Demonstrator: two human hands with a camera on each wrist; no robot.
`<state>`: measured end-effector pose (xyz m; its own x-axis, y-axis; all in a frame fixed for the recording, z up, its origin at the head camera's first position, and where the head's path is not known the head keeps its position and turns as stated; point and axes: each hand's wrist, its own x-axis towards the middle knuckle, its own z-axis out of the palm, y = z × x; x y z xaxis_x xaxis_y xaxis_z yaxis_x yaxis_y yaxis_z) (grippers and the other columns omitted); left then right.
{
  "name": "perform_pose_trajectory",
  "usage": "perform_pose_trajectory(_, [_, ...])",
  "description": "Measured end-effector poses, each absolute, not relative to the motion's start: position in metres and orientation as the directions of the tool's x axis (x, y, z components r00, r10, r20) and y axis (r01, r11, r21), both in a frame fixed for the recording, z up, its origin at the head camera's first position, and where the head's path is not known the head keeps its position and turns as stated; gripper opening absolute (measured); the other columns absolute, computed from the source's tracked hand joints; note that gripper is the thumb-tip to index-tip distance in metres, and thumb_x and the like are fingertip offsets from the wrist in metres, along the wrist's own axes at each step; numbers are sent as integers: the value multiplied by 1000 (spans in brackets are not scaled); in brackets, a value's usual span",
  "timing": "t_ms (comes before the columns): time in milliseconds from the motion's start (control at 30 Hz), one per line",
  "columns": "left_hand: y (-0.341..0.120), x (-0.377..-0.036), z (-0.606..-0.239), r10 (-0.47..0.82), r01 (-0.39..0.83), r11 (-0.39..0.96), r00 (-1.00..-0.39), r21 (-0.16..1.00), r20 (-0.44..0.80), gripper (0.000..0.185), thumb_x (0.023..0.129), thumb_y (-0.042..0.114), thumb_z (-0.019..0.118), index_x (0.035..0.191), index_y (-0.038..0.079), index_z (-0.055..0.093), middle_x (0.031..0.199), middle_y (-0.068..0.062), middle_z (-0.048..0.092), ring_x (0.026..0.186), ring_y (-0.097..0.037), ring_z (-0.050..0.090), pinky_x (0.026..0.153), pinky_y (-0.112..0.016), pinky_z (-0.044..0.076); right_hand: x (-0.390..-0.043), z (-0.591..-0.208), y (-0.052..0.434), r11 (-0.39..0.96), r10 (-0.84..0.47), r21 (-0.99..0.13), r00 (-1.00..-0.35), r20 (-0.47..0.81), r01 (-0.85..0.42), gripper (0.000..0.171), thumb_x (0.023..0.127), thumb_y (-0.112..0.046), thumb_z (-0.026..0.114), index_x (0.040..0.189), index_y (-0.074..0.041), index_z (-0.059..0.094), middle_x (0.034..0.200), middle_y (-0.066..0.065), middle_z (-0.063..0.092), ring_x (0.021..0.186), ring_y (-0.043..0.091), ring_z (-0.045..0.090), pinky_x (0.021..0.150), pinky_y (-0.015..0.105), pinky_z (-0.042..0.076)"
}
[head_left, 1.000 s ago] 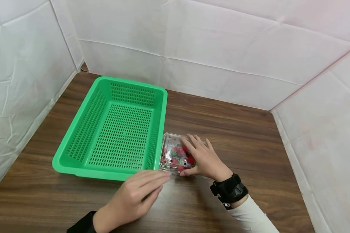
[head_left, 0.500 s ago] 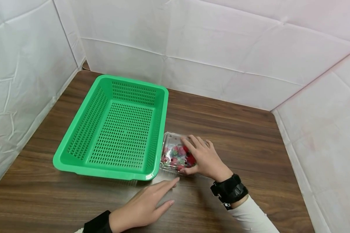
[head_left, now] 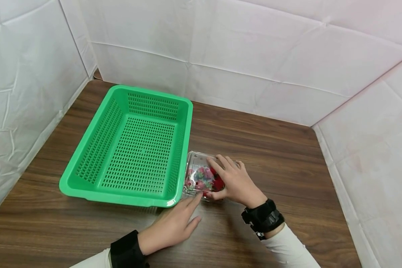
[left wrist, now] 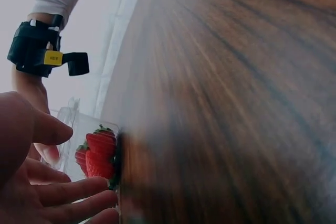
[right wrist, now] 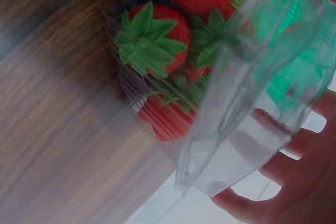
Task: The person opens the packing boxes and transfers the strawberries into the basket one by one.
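Observation:
A clear plastic clamshell box (head_left: 195, 163) with strawberries (head_left: 202, 178) inside sits on the table against the right side of a green basket (head_left: 120, 201). My right hand (head_left: 236, 184) grips the box from above at its right part, thumb at the near edge and fingers spread over the far side. In the right wrist view, those fingers (right wrist: 294, 148) curve along the clear lid (right wrist: 241, 124), with red berries and green leaves below it. My left hand (head_left: 175, 225) reaches toward the box's near side, fingers extended and fingertips right at its edge. The left palm faces the box in the left wrist view.
The green basket is perforated and has nothing in it. It stands on the left of the brown wooden table (head_left: 268, 149). White sheeting (head_left: 248, 48) rises behind the table and along both sides. Black wrist bands (head_left: 264, 219) circle the wrists.
The left hand has drawn back from over the basket's near corner, then moved right and forward to the box's front edge. The right hand and the box have stayed in place.

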<state>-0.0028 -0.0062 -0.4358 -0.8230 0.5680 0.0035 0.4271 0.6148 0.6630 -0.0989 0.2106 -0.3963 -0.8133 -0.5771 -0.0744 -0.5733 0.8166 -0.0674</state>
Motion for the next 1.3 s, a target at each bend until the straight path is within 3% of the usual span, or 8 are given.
perform_pose_trajectory(300, [-7, -8, -432, 601, 466, 619, -799, 632, 1, 55, 99, 19, 55, 148, 1, 38, 146, -16, 49, 135, -25, 48, 107, -43, 44, -107, -389, 211, 809, -586, -117, -805, -89, -576, 94, 73, -50, 80, 150, -18, 38, 145, 16, 47, 130, 38, 49, 95, 65, 41])
perform_pose_trajectory(567, [-7, -8, -430, 607, 468, 643, -794, 606, -31, 55, 97, 13, 54, 148, 3, 38, 145, -16, 49, 135, -27, 48, 102, -42, 48, -115, -380, 210, 800, -600, -143, -785, -152, -583, 89, 77, -52, 75, 150, -16, 39, 144, 18, 48, 130, 38, 50, 94, 65, 43])
perform_pose_trajectory(767, [-7, -7, -433, 611, 457, 643, -790, 614, -52, 56, 98, 11, 52, 150, 5, 35, 147, -16, 47, 136, -27, 46, 90, -37, 54, -125, -369, 220, 781, -602, -341, -777, -186, -523, 74, 84, -39, 70, 147, -13, 43, 143, 16, 52, 126, 33, 55, 92, 49, 52])
perform_pose_trajectory(1067, [-3, -6, -438, 614, 484, 643, -789, 594, -22, 57, 99, 17, 53, 150, 3, 33, 149, -15, 45, 137, -25, 46, 103, -41, 47, -131, -360, 225, 764, -622, -428, -728, -288, -483, 80, 86, -46, 70, 151, -14, 36, 155, 17, 35, 133, 34, 50, 102, 53, 46])
perform_pose_trajectory(1300, [-1, -6, -437, 611, 493, 654, -791, 573, -18, 63, 98, 26, 56, 151, 2, 31, 147, -15, 48, 135, -26, 49, 106, -42, 45, -127, -350, 228, 723, -657, -461, -718, -229, -515, 68, 87, -42, 70, 144, -10, 48, 151, 16, 42, 114, 30, 63, 94, 48, 51])
